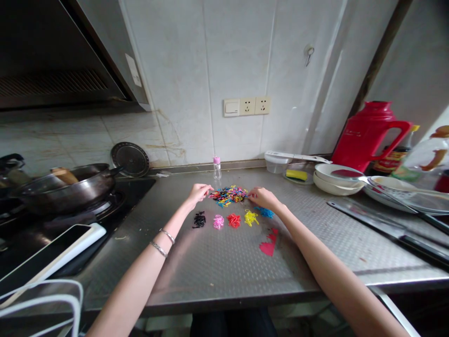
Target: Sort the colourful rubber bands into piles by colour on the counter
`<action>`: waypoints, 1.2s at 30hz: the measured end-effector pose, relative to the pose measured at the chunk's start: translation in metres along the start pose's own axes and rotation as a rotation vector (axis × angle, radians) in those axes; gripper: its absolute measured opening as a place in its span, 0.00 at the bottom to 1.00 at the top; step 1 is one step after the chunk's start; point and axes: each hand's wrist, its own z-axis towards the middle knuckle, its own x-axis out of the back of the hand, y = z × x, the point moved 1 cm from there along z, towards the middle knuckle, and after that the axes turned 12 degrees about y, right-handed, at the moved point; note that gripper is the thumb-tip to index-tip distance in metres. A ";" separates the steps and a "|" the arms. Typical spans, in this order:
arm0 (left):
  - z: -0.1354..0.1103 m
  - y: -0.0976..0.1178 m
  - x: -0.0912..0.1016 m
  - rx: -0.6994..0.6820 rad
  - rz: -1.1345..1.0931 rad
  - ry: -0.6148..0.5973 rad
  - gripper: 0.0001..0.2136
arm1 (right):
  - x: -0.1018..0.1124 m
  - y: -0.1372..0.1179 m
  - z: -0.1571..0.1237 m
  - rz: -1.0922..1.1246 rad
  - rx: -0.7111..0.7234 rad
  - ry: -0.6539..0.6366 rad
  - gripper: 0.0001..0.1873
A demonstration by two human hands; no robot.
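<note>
Head view: left hand [199,193] and right hand [264,198] apparently pick through the mixed band pile [229,194] on the counter [210,262], fingers [203,188] bunched, any hold unclear; next seemingly calls for isolating one colour.

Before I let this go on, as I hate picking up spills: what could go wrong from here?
The right hand is close beside the blue pile and might scatter it. The red pile and the yellow pile lie close together with no divider, so they could mix. The pink-capped bottle stands just behind the mixed heap and might tip if knocked.
</note>
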 end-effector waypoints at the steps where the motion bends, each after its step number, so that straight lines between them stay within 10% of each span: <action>1: 0.001 -0.003 0.001 0.006 -0.001 0.005 0.11 | -0.001 0.000 0.000 -0.006 -0.001 0.006 0.13; 24: 0.014 -0.031 0.009 0.031 0.005 0.029 0.12 | 0.018 0.014 0.001 0.140 0.039 0.185 0.13; 36: 0.011 -0.032 0.005 0.035 0.059 0.014 0.10 | 0.060 0.042 -0.004 0.346 -0.110 -0.281 0.13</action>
